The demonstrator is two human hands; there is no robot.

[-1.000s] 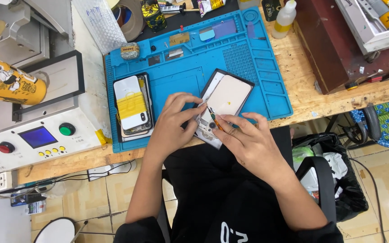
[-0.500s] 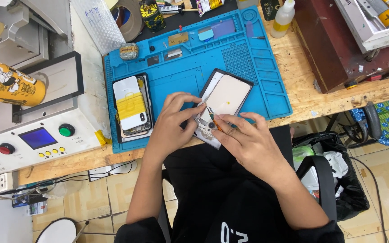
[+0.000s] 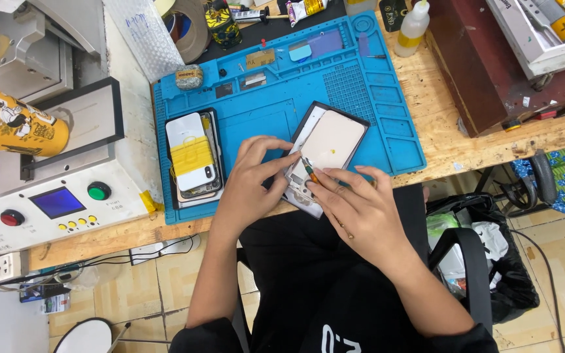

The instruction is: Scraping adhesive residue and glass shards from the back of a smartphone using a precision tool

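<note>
At the near edge of the blue mat (image 3: 263,121), my left hand (image 3: 250,186) pins the opened phone (image 3: 325,147) so it cannot slide, while my right hand (image 3: 354,209) pinches a thin orange tool (image 3: 310,171), tip on its frame.

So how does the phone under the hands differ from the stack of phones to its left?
The opened phone lies tilted, pale inside up, half off the blue mat; both hands touch it. The phone stack lies straight, untouched, bound by a yellow band. Both rest on the mat.
</note>
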